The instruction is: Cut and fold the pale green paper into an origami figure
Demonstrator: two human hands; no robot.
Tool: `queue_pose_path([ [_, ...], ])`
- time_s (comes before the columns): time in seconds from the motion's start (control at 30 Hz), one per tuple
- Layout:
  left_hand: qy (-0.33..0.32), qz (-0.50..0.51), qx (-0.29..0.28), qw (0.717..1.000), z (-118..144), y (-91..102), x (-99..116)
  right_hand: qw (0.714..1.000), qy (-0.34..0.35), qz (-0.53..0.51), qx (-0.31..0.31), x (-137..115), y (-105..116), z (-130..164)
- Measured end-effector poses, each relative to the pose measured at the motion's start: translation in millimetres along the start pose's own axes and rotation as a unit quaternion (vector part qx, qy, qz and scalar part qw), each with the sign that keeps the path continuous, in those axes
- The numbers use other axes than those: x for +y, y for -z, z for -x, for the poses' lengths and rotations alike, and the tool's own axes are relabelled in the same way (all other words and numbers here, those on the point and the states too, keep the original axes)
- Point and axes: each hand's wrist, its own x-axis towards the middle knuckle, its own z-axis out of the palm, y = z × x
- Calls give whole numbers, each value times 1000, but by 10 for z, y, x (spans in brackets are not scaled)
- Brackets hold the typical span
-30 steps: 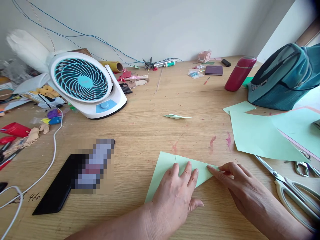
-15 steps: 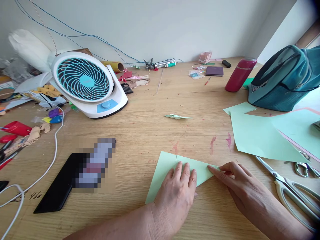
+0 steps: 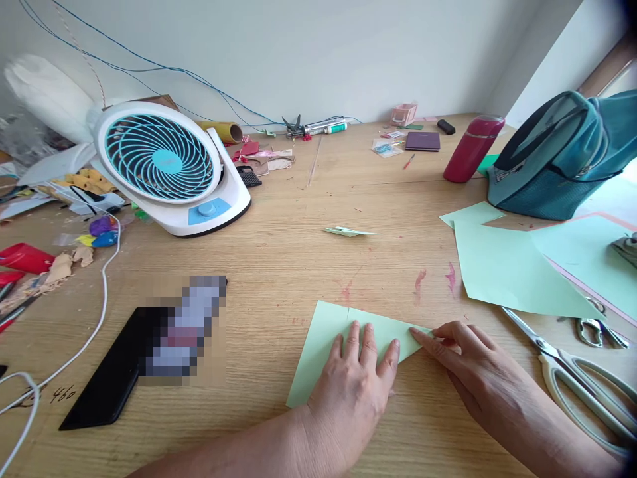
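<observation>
The left hand [image 3: 355, 385] lies flat and open on the folded green paper [image 3: 328, 332], whose point runs rightward on the counter [image 3: 279, 265] under the right hand's [image 3: 472, 372] pressing fingertips.

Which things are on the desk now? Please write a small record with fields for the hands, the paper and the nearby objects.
left hand: left hand lies flat, palm down, on the folded green paper
right hand: right hand presses its fingertips on the paper's right tip
paper: light green, folded to a point at the right, flat on the wooden desk
right side: scissors, loose green sheets, teal bag, red bottle
left side: desk fan, black phone, white cable
middle: small folded paper piece
</observation>
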Motion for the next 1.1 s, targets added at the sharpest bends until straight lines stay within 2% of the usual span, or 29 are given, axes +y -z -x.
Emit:
queue_pose_path([
  [0.43, 8, -12, 9, 1000, -8, 4, 32, 996, -39, 82, -15, -111, 38, 66],
  [0.6, 2, -12, 3, 1000, -12, 4, 41, 994, -15, 101, -24, -161, 46, 89],
  [0.8, 7, -23, 10, 1000, -6, -19, 56, 994, -40, 102, 3, -190, -18, 167],
  [1.1, 12, -10, 1, 1000, -11, -1, 41, 994, -51, 95, -7, -187, -58, 193],
])
